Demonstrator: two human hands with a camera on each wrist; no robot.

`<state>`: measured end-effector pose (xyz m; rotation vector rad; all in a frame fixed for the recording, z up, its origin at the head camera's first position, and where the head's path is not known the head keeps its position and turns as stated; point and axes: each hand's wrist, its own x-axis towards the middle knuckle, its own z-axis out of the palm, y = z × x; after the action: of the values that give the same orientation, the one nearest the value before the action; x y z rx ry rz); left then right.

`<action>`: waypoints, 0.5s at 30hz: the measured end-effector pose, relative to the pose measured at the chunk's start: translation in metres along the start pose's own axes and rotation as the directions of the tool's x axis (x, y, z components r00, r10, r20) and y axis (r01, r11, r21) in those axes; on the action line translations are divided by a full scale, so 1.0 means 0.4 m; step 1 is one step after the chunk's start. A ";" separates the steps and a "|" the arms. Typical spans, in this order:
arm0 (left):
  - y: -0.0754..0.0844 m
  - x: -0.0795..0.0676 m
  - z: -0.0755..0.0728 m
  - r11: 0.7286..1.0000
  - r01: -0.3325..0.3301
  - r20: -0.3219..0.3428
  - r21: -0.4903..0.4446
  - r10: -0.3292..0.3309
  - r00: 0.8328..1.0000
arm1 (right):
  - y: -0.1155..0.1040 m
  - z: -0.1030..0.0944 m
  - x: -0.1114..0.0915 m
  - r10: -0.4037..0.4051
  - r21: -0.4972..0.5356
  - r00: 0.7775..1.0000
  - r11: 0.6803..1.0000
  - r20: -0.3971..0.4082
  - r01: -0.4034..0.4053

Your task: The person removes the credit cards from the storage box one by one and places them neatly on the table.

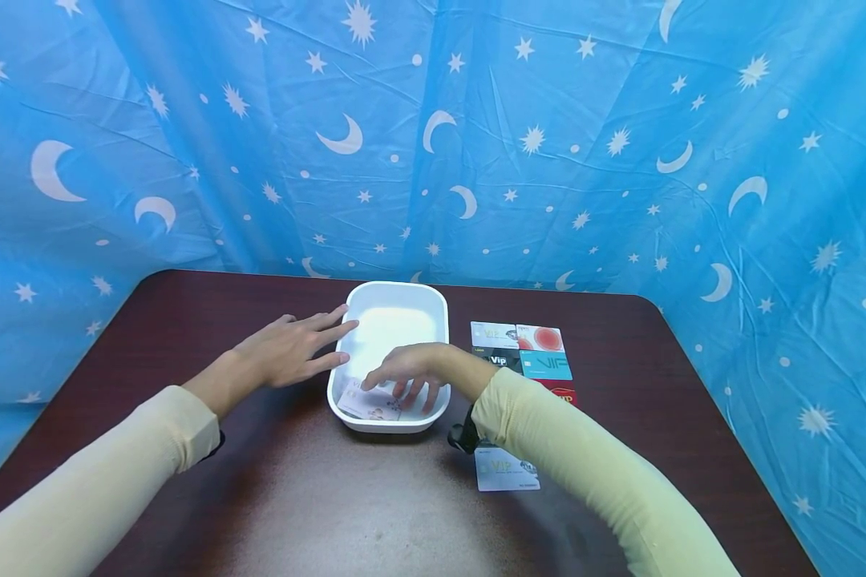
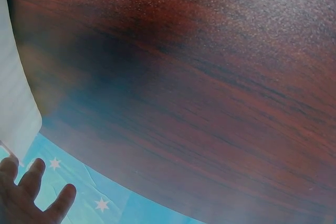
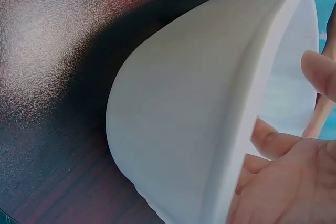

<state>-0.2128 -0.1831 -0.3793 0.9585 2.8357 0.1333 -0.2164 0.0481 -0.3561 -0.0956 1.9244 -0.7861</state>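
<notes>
A white plastic bin [image 1: 397,427] stands near the middle of the dark wooden table, with a pale printed card [image 1: 366,403] at the near end of its floor. My left hand [image 1: 296,349] is at the bin's left rim, fingers spread and straight, the tips right at the edge. From the right, my right hand [image 1: 414,367] reaches down into the bin over the card, fingers loosely bent. In the right wrist view the thumb [image 3: 320,72] is apart from the other fingers, and the bin wall [image 3: 178,98] hides the fingertips.
Right of the bin, cards lie in two columns, among them a teal card [image 1: 546,366], a red-circle card [image 1: 541,338] and a red card [image 1: 564,391]. A silver VIP card [image 1: 501,471] lies nearer, partly under the right sleeve [image 1: 584,449]. A blue curtain [image 1: 476,160] hangs behind the table.
</notes>
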 end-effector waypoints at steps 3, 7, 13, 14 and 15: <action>0.000 0.001 0.001 1.000 0.001 0.002 0.002 -0.001 1.000 | -0.001 -0.001 0.001 0.001 -0.031 1.000 1.000 -0.022 -0.001; 0.000 0.001 0.000 1.000 -0.002 0.003 0.006 0.002 1.000 | -0.005 -0.004 -0.003 -0.010 -0.090 0.998 0.996 -0.065 0.004; 0.000 -0.001 -0.003 1.000 -0.002 0.007 0.003 0.002 1.000 | -0.012 -0.005 -0.007 -0.029 -0.128 0.996 0.992 -0.084 0.018; 0.000 -0.001 -0.002 1.000 -0.001 0.007 0.003 0.001 1.000 | -0.013 -0.005 -0.007 -0.031 -0.130 0.996 0.991 -0.088 0.020; 0.000 -0.001 -0.002 1.000 -0.001 0.007 0.003 0.001 1.000 | -0.012 -0.003 -0.006 -0.036 -0.132 0.995 0.991 -0.095 0.024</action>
<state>-0.2128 -0.1834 -0.3783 0.9591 2.8296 0.1250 -0.2176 0.0459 -0.3509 -0.1690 2.0707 -0.6953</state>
